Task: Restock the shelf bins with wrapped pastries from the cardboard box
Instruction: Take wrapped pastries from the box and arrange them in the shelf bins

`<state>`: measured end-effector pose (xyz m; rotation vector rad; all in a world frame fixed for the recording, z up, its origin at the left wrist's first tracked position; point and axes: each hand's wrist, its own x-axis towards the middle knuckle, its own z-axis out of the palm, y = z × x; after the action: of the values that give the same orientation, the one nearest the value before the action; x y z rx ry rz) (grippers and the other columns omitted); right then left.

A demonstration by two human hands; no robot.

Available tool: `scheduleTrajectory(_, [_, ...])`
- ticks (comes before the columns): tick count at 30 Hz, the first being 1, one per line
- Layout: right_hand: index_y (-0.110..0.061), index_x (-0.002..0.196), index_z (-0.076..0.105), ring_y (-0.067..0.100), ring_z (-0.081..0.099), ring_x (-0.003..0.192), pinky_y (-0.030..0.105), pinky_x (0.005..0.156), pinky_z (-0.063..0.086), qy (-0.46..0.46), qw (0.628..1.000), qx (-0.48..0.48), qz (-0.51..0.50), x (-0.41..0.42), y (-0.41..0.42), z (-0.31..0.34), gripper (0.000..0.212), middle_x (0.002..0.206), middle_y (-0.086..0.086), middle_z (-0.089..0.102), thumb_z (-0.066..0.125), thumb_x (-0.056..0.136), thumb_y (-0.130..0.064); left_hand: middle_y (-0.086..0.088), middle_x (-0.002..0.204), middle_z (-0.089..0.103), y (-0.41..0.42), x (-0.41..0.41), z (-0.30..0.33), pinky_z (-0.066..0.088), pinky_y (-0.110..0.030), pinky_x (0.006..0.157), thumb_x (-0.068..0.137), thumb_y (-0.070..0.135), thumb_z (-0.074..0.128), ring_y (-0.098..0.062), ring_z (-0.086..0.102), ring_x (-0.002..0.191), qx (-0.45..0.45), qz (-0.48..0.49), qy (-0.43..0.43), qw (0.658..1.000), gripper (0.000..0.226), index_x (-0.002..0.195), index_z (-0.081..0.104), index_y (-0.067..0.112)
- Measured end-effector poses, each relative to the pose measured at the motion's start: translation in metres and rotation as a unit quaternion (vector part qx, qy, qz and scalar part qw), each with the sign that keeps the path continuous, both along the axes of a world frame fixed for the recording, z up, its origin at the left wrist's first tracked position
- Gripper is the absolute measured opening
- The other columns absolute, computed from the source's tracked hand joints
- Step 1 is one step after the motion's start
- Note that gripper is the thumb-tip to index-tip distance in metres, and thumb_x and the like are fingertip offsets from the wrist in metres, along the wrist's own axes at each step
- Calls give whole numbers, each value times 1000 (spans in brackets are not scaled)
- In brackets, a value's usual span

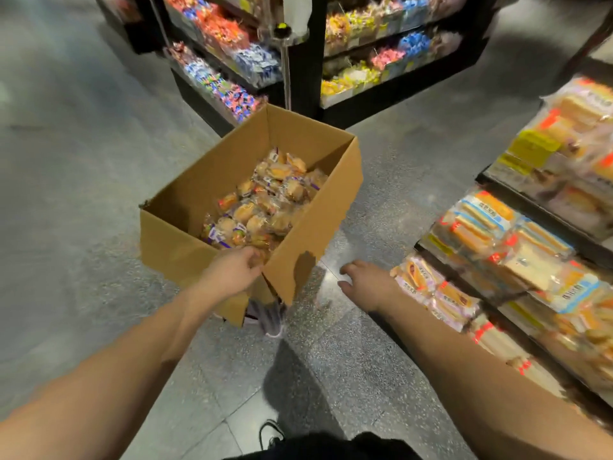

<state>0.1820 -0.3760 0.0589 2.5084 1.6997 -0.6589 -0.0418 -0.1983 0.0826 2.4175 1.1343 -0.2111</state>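
Looks like the grab step. The cardboard box sits on the floor just beside the shelf bins, with wrapped pastries piled along its right half. Left hand curls over the near rim, maybe pinching a pastry, can't tell. Right hand hovers loose, empty. Next I'd guess: lift some across.

Open brown cardboard box on speckled grey floor, wrapped golden pastries inside; black candy shelves behind it, packaged-bread shelf bins to its right.

Left hand on cardboard box
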Motion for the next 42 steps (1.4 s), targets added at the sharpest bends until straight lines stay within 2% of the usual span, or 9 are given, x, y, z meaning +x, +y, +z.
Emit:
scheduleTrajectory(7, [-16,141,48,27,45,131,37,101,41,7,1000,15,24,24,92,-5,42,145,6,46,42,105,-34,-2,116,61,79,4,-23,51,-35,87,97,33,57,-21,61,102,-79,104,-32,991,31,123,62,18])
scheduleTrajectory(13, [-14,134,53,30,48,124,39,91,46,-15,999,7,38,83,189,-22,36,134,8,52,46,101,-28,-3,93,66,150,42,-54,46,-31,66,98,29,53,-17,63,77,-104,150,-29,983,20,105,64,13])
scheduleTrajectory(20, [-17,143,45,30,54,119,43,95,50,-20,996,-86,19,155,317,-59,45,135,9,53,44,98,-20,-5,101,66,243,93,-121,47,-30,64,97,34,52,-20,62,82,-132,202,47,969,28,115,60,14])
scheduleTrajectory(26, [-12,102,63,26,62,83,35,61,49,-71,986,-154,12,181,396,-97,21,93,7,61,46,93,-5,-13,128,57,292,126,-177,52,-38,85,94,27,52,-31,60,106,-138,243,96,955,41,132,52,11])
scheduleTrajectory(31, [-6,102,54,29,58,91,40,78,56,-8,977,-201,-65,212,450,-134,13,108,14,59,45,98,-15,-14,150,36,321,146,-218,33,-44,112,91,26,58,-33,35,137,-104,226,173,953,62,147,36,11])
scheduleTrajectory(34, [-7,100,47,26,53,86,34,68,46,-1,964,-254,-75,223,473,-153,25,109,14,53,44,99,-32,-10,151,32,334,154,-239,27,-45,115,89,23,59,-31,29,140,-91,223,193,951,70,150,27,13])
scheduleTrajectory(36, [-5,125,51,29,55,106,35,81,49,4,952,-295,-79,227,484,-169,38,125,19,51,41,103,-35,-7,153,29,339,157,-252,24,-45,116,89,23,61,-30,28,142,-87,224,193,951,75,152,22,15])
scheduleTrajectory(38, [1,147,35,32,48,128,36,97,47,5,943,-318,-95,225,488,-173,56,145,19,41,45,104,-33,-7,156,28,342,159,-264,22,-46,117,89,23,61,-30,26,144,-91,230,186,951,76,153,20,15])
scheduleTrajectory(42, [-4,155,25,39,31,140,43,114,34,17,949,-295,-115,233,487,-208,58,152,19,31,43,103,-24,-11,146,38,341,162,-282,26,-46,114,92,32,60,-33,33,137,-61,224,198,952,66,147,28,12])
